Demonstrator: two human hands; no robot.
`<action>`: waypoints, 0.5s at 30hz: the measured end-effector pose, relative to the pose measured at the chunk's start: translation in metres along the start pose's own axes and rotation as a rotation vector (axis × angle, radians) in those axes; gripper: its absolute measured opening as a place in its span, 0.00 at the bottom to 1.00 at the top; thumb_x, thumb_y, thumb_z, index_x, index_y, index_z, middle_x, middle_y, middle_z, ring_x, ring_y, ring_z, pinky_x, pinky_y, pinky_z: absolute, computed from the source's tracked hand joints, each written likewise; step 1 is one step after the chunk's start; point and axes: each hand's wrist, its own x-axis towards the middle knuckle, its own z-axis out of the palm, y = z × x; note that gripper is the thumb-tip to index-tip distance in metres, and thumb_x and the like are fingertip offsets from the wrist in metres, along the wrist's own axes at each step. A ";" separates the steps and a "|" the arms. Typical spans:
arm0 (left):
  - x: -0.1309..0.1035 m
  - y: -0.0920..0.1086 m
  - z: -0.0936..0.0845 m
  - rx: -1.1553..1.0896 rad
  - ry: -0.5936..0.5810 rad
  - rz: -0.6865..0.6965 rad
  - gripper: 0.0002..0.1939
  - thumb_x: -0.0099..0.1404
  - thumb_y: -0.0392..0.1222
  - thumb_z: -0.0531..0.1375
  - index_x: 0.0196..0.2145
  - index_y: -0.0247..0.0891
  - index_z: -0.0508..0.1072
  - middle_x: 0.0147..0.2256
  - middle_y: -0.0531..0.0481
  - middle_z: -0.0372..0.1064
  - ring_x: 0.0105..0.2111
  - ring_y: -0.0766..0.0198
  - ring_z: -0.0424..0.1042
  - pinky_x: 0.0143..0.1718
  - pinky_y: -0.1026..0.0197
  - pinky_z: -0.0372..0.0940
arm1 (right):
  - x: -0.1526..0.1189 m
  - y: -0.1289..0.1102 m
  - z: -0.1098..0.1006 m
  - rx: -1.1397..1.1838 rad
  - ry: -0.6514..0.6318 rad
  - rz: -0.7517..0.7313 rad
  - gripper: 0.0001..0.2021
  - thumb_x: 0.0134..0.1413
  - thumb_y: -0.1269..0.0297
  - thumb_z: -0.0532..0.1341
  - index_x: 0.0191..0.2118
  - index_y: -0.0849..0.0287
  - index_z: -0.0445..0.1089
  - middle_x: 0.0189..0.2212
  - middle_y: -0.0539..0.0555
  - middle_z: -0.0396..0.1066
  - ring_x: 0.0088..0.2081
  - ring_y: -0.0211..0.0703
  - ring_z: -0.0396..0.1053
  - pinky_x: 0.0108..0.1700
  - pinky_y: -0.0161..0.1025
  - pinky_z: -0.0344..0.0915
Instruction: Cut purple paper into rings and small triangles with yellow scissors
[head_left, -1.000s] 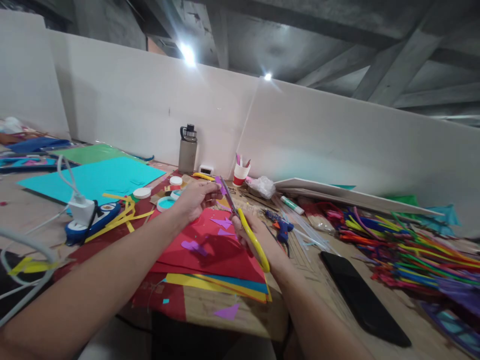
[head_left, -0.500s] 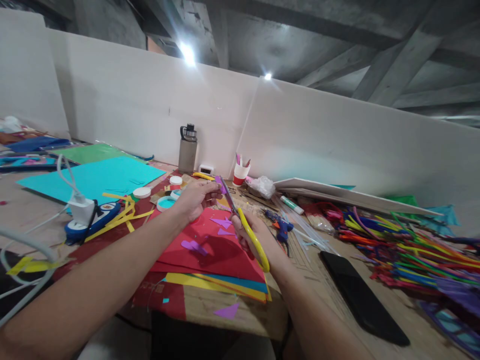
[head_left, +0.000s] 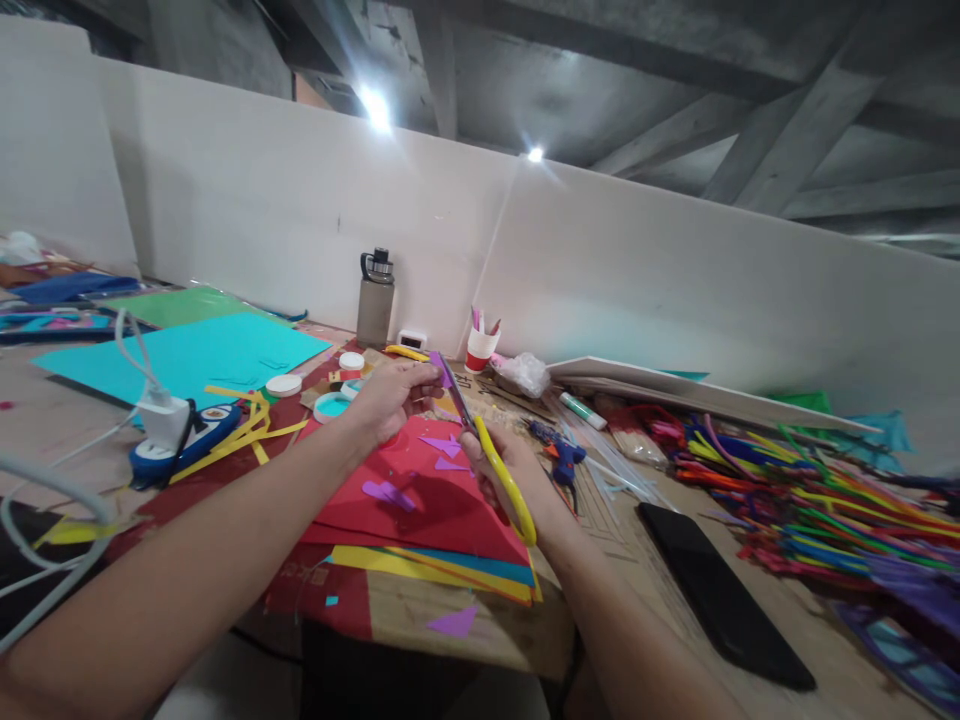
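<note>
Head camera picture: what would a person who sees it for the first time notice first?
First, in the middle, the right hand holds yellow-handled scissors whose blades meet a small purple paper piece pinched by the left hand, above a red paper sheet scattered with purple scraps. Next, the bright heap of coloured sticks at the right. A large cyan sheet lies at the left.

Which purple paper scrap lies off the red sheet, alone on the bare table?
The purple paper triangle nearest the table's front edge; the other purple scraps lie on the red paper sheet.
</note>
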 end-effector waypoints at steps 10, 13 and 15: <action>0.001 0.001 -0.001 -0.005 0.009 -0.026 0.03 0.52 0.34 0.64 0.25 0.32 0.73 0.21 0.51 0.70 0.21 0.70 0.68 0.24 0.66 0.60 | 0.002 0.001 0.002 0.025 0.015 0.026 0.18 0.53 0.46 0.61 0.38 0.57 0.65 0.14 0.41 0.55 0.13 0.31 0.53 0.16 0.29 0.50; 0.000 0.003 -0.001 -0.005 0.009 -0.035 0.03 0.52 0.33 0.64 0.25 0.32 0.73 0.21 0.51 0.69 0.20 0.70 0.68 0.24 0.66 0.61 | 0.002 0.000 0.002 -0.015 0.033 0.017 0.18 0.53 0.45 0.60 0.37 0.57 0.66 0.14 0.42 0.56 0.13 0.31 0.53 0.16 0.29 0.50; 0.000 0.003 0.000 -0.010 0.021 -0.038 0.03 0.52 0.32 0.64 0.24 0.32 0.72 0.21 0.51 0.69 0.20 0.70 0.67 0.24 0.66 0.61 | 0.001 0.000 0.001 -0.055 0.043 0.007 0.18 0.54 0.46 0.60 0.38 0.57 0.67 0.14 0.43 0.57 0.14 0.32 0.54 0.17 0.29 0.50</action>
